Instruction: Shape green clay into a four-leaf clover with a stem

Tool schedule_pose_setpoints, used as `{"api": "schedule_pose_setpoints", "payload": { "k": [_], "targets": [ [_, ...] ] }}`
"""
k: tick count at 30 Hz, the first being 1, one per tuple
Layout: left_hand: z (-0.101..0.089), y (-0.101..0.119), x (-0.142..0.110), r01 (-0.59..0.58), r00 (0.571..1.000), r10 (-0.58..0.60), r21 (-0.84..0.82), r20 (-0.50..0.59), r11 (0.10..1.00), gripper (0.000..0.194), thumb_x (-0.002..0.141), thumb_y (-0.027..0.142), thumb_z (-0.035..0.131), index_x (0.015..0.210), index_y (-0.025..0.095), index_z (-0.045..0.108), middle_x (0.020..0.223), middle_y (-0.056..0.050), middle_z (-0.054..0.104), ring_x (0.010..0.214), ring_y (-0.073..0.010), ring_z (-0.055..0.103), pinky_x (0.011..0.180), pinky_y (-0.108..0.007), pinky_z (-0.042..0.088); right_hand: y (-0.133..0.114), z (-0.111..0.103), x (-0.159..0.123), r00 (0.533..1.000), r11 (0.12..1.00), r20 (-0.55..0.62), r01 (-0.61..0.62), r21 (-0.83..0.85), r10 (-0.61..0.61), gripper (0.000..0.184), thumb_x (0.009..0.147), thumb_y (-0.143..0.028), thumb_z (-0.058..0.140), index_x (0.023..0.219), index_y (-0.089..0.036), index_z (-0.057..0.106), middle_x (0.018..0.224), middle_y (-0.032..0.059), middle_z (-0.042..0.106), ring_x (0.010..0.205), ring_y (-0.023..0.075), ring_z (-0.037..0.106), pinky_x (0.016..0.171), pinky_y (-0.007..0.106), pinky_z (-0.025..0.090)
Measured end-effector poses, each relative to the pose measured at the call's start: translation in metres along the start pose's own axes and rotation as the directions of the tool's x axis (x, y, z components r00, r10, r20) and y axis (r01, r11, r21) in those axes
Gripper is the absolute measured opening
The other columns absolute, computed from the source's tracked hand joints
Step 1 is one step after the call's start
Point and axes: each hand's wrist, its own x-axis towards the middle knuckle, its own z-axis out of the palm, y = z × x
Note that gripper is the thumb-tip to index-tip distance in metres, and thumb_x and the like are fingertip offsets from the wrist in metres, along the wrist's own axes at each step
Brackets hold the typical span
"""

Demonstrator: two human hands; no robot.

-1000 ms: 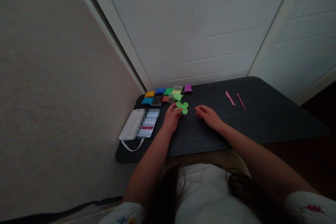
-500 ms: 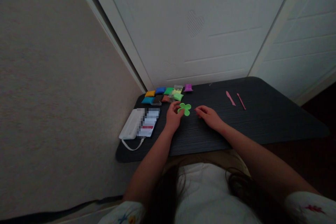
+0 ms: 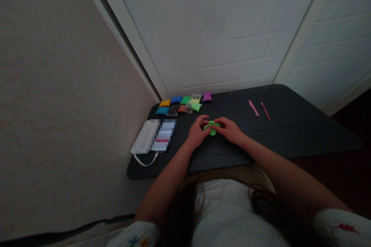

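Observation:
A light green clover shape (image 3: 213,132), which looks like modelling clay, is held between my two hands above the dark table. My left hand (image 3: 198,131) closes on its left side, the thumb pressed against it. On the other side, my right hand (image 3: 229,129) has its thumb and fingers pinched on the clover's right petal. Parts of the petals are covered by my fingers. Both forearms reach over the table's near edge.
Several coloured clay packets, among them a purple one (image 3: 207,96) and an orange one (image 3: 165,103), lie at the back. A pink knife (image 3: 253,107) and a thin pink tool (image 3: 265,111) lie right. A phone (image 3: 164,135) and white power bank (image 3: 145,137) joined by a cable are left.
My left hand has moved right and slightly nearer with the green clover. My right hand, empty of the clover before, now grips it too.

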Motion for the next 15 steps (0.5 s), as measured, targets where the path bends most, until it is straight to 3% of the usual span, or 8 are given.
{"api": "schedule_pose_setpoints", "payload": {
  "k": [5, 9, 15],
  "targets": [
    [0.001, 0.000, -0.001, -0.015, 1.000, 0.013, 0.059, 0.024, 0.998, 0.035, 0.070, 0.023, 0.055, 0.104, 0.018, 0.045, 0.087, -0.003, 0.059, 0.078, -0.0139, 0.056, 0.069, -0.025, 0.043, 0.001, 0.000, 0.000, 1.000, 0.999, -0.008, 0.004, -0.038, -0.004, 0.021, 0.075, -0.034, 0.049, 0.087, -0.019, 0.058, 0.078, 0.0012, 0.059, 0.069, 0.0130, 0.052, 0.064, 0.026, 0.040],
    [-0.001, 0.002, -0.003, -0.130, 0.986, 0.151, 0.258, -0.063, 0.957, 0.033, 0.070, 0.019, 0.054, 0.103, 0.020, 0.048, 0.092, -0.003, 0.057, 0.084, -0.0145, 0.054, 0.077, -0.028, 0.042, -0.006, -0.002, -0.003, 0.992, 0.990, -0.054, 0.105, -0.090, -0.110, 0.018, 0.075, -0.027, 0.049, 0.090, -0.020, 0.056, 0.080, 0.0023, 0.057, 0.069, 0.0130, 0.051, 0.062, 0.025, 0.040],
    [-0.002, 0.009, -0.005, -0.345, 0.883, 0.465, 0.577, -0.068, 0.740, 0.032, 0.072, 0.015, 0.051, 0.103, 0.020, 0.049, 0.095, -0.006, 0.056, 0.094, -0.0182, 0.048, 0.086, -0.035, 0.037, -0.013, -0.006, -0.006, 0.960, 0.960, -0.113, 0.240, -0.144, -0.257, 0.020, 0.074, -0.014, 0.047, 0.091, -0.021, 0.054, 0.087, 0.0038, 0.055, 0.082, 0.0153, 0.051, 0.073, 0.029, 0.042]
  ]
}}
